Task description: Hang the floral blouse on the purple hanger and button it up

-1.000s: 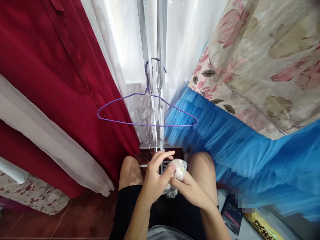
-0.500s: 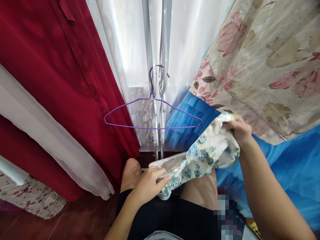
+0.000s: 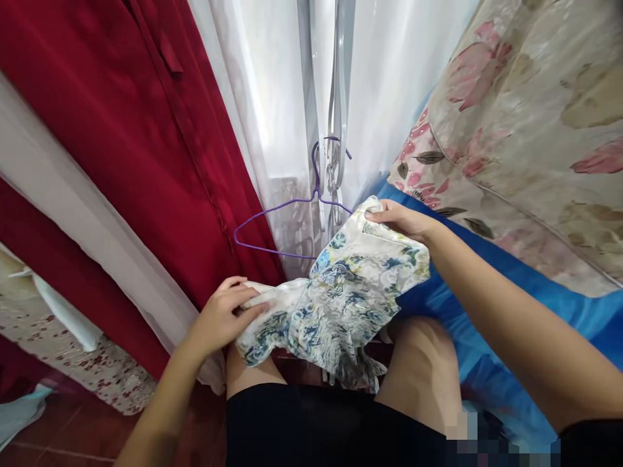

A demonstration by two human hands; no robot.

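A white garment with a blue, green and yellow floral print point(image 3: 335, 298) is stretched between my two hands above my knees. My left hand point(image 3: 226, 314) is closed on its left end. My right hand point(image 3: 402, 220) pinches its upper right edge, and the cloth hangs down from there in folds. Behind the garment hangs a purple wire hanger point(image 3: 272, 211), hooked on a pale metal stand point(image 3: 321, 110). The garment covers the right part of the hanger.
A red curtain-like cloth point(image 3: 146, 130) and white fabric point(image 3: 253, 97) hang at the left and back. Beige floral cloth point(image 3: 511, 130) and blue fabric point(image 3: 525, 324) hang at the right. Reddish tiles point(image 3: 73, 425) form the floor. A blurred-out patch lies at the lower right.
The garment is spread wider, with more of its print showing. My left hand has moved left and up; my right hand has moved left and up, in front of the hanger. The view has shifted slightly.
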